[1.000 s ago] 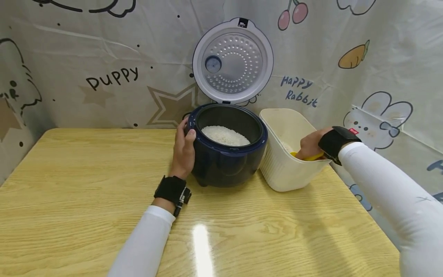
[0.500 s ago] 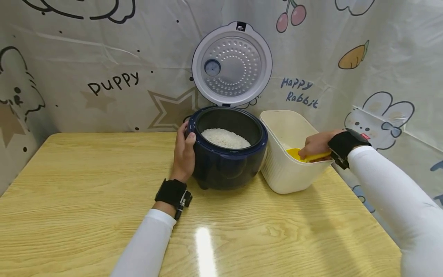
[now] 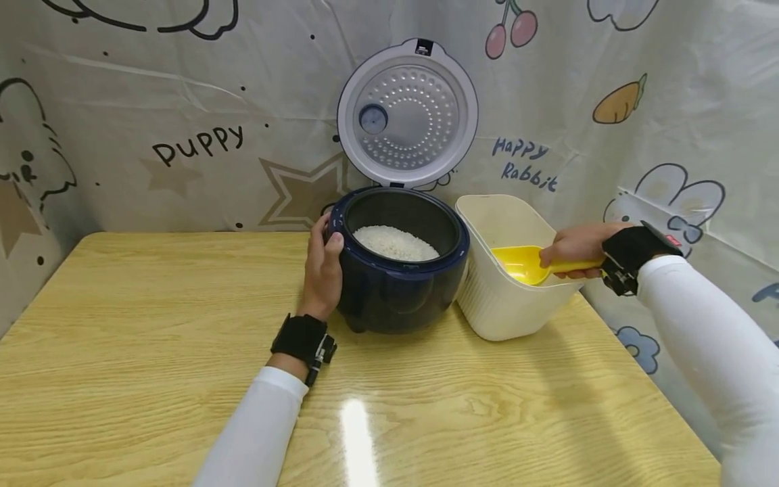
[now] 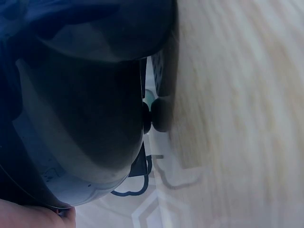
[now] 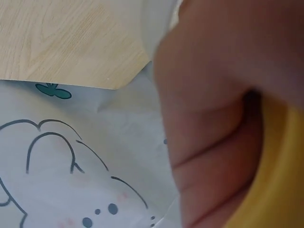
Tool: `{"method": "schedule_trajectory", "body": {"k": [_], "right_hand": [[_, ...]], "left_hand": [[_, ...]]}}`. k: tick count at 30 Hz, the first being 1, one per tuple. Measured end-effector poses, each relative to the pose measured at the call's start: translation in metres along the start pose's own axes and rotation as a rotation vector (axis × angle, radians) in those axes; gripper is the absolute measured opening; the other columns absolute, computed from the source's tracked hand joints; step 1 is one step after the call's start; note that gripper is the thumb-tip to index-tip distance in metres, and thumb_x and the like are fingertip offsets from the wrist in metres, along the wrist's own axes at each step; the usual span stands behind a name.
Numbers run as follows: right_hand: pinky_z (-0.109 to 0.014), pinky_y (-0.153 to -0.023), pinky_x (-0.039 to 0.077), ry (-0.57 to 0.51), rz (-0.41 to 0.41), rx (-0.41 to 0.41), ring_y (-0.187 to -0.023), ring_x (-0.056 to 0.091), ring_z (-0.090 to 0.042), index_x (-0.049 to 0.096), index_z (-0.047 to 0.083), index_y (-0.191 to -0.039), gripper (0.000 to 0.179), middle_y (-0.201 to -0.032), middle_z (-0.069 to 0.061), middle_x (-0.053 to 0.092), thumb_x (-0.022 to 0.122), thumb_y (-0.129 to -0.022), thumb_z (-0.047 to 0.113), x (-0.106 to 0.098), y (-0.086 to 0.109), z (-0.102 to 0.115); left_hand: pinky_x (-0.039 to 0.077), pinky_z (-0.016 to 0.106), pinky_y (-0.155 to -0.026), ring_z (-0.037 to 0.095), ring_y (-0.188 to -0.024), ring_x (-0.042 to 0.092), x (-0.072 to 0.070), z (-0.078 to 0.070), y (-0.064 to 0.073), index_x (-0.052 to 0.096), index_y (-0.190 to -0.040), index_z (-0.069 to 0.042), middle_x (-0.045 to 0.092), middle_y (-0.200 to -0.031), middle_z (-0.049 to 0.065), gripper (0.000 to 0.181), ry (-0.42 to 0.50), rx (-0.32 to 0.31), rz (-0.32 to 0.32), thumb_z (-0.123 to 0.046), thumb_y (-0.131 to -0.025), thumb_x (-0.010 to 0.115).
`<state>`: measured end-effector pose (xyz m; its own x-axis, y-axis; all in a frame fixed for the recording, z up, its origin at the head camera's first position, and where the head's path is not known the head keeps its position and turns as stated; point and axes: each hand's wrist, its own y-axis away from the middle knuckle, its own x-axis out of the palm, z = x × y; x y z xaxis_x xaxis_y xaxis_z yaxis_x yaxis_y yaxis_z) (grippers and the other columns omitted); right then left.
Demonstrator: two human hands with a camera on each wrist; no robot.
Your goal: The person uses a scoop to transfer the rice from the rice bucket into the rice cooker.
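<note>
In the head view, a dark blue rice cooker (image 3: pixel 398 297) stands with its round lid (image 3: pixel 414 115) raised. White rice (image 3: pixel 397 243) lies in its black inner pot. My left hand (image 3: pixel 322 277) holds the cooker's left side, thumb at the front near the rim; the cooker's glossy wall (image 4: pixel 85 123) fills much of the left wrist view. My right hand (image 3: pixel 575 247) grips the handle of a yellow scoop (image 3: pixel 520 264), its bowl over the mouth of a cream bin (image 3: pixel 511 308). Bare yellow shows inside the scoop. Curled fingers (image 5: pixel 213 142) appear around the handle in the right wrist view.
The bin stands right beside the cooker, near the right edge of the wooden table (image 3: pixel 182 352). A printed curtain (image 3: pixel 274 81) hangs behind the table and along its right side, close behind the raised lid.
My right hand has drawn the yellow scoop up and to the right out of the bin's depth, so its bowl now shows at the mouth. The left hand keeps its place on the cooker.
</note>
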<state>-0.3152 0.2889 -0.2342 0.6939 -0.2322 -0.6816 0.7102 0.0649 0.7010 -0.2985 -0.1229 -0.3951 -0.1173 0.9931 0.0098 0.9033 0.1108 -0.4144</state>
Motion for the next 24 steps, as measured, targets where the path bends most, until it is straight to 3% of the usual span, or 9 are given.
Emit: {"method": "schedule_trajectory", "body": {"k": [15, 24], "right_hand": [[-0.021, -0.050, 0.040, -0.142, -0.021, 0.011, -0.046, 0.044, -0.008, 0.062, 0.014, -0.084, 0.039, -0.058, 0.007, 0.051, 0.043, -0.104, 0.041, -0.005, 0.020, -0.020], [-0.022, -0.051, 0.042, -0.160, -0.053, 0.007, -0.047, 0.044, -0.008, 0.058, 0.014, -0.090, 0.039, -0.061, 0.008, 0.049, 0.037, -0.105, 0.043, -0.005, 0.026, -0.036]], "left_hand": [[0.028, 0.053, -0.126, 0.028, -0.144, 0.039, 0.000, -0.001, 0.003, 0.031, -0.160, -0.022, 0.037, -0.162, 0.013, 0.075, -0.012, -0.028, -0.014, -0.056, -0.094, 0.040], [0.028, 0.052, -0.126, 0.029, -0.147, 0.038, 0.000, -0.003, 0.002, 0.031, -0.161, -0.022, 0.036, -0.164, 0.012, 0.076, -0.026, -0.033, -0.006, -0.056, -0.094, 0.040]]}}
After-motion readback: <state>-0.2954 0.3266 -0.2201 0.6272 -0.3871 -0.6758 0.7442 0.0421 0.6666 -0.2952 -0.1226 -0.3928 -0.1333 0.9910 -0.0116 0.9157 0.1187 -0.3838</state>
